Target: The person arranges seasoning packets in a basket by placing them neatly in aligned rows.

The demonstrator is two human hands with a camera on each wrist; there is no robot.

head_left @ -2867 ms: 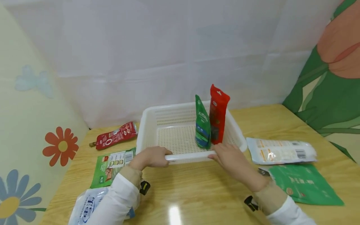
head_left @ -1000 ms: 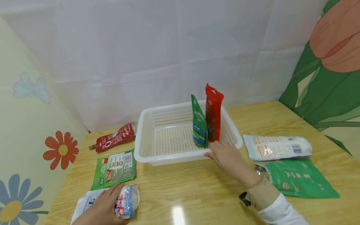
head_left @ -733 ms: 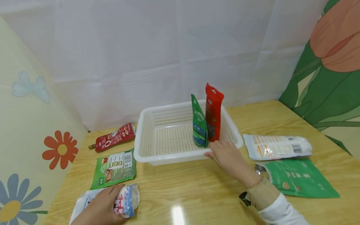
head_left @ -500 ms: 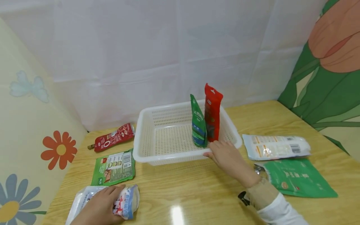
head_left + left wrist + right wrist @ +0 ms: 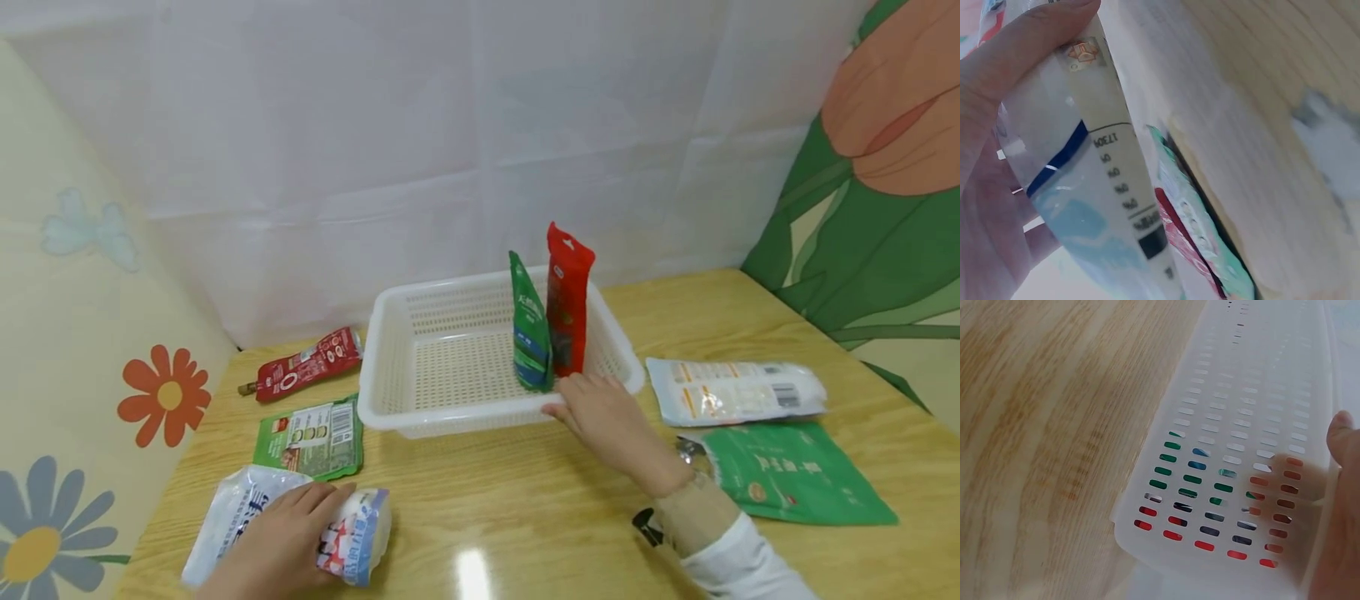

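My left hand (image 5: 288, 533) grips a white-and-blue plastic food bag (image 5: 352, 537) at the table's front left. In the left wrist view, the thumb lies across the printed face of this bag (image 5: 1104, 212), with fingers behind it. My right hand (image 5: 603, 421) holds the front rim of a white plastic basket (image 5: 442, 421), near its right corner. The right wrist view has the thumb over the rim of the slotted basket wall (image 5: 1235, 412). Inside the basket, a green pouch (image 5: 531, 329) and a taller red packet (image 5: 568, 304) stand upright side by side at the right.
Left of the basket lie a dark red spouted pouch (image 5: 311, 364) and a green packet (image 5: 311, 437) with a label. At the right, a white packet with orange print (image 5: 738, 392) lies behind a flat green bag (image 5: 798, 475). A white sheet (image 5: 315, 150) hangs behind the table.
My left hand has left the basket rim and taken hold of the white-and-blue food bag. The bag has just shifted slightly right. My right hand stays on the rim.
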